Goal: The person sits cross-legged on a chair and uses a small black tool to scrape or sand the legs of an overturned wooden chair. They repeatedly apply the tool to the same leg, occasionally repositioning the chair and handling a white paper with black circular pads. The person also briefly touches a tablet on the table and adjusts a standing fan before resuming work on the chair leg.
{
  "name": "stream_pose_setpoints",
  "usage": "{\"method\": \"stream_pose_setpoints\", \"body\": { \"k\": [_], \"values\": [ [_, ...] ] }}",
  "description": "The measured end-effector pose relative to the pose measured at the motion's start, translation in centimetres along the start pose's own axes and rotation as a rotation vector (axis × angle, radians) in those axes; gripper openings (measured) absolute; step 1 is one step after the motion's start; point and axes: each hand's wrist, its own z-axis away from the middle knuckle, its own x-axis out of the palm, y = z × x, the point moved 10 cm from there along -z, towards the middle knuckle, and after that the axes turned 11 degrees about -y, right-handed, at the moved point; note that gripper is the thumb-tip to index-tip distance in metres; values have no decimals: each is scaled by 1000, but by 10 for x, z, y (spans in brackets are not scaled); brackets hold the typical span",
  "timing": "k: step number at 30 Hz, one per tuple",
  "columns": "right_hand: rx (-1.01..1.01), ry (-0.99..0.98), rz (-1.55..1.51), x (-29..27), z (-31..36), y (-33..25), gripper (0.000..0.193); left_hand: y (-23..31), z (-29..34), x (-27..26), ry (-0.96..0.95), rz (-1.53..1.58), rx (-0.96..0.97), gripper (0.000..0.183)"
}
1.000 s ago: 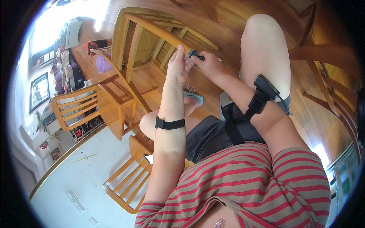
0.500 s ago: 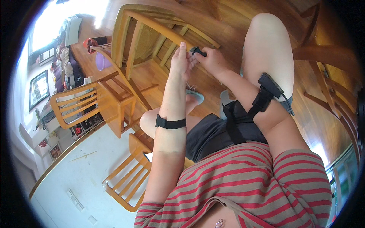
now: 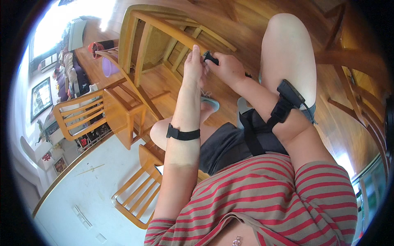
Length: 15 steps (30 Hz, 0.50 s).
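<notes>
L hand (image 3: 194, 67) is held at the free end of a chair leg (image 3: 170, 30), thumb raised by the wood, fingers curled; whether the leg is actually gripped can't be told, b/c the far side is hidden. In R hand (image 3: 227, 67) a small dark item (image 3: 211, 58) is pinched btwn thumb & fingers, next to the leg's end & just beside L hand; exact type unclear, contact w/ wood can't be confirmed. The leg belongs to a tipped chair (image 3: 128, 39), seat underside exposed, set ahead of the lap on the wood floor (image 3: 328, 123).

Risks, as judged: chair could be rocked or slid if the leg end is pushed hard, since no firm brace is seen, bar poss. L hand. If the item is slipped off the wood, L hand could be knocked or nicked, being so close. Item could also be dropped if the pinch is loosened, prob. landing near the foot (image 3: 211, 105). If the tipped chair is swung L, the second chair (image 3: 119, 112) could be bumped, b/c little room is left btwn them.
</notes>
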Motion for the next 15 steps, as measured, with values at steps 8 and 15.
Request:
{"method": "stream_pose_setpoints", "body": {
  "k": [8,15],
  "values": [
    [16,-22,-182,6,0,6,40,2,-3,0,-47,98,-3,40],
    [119,-66,-143,7,-6,18,39,1,-3,-1,-77,111,3,37]
  ]
}}
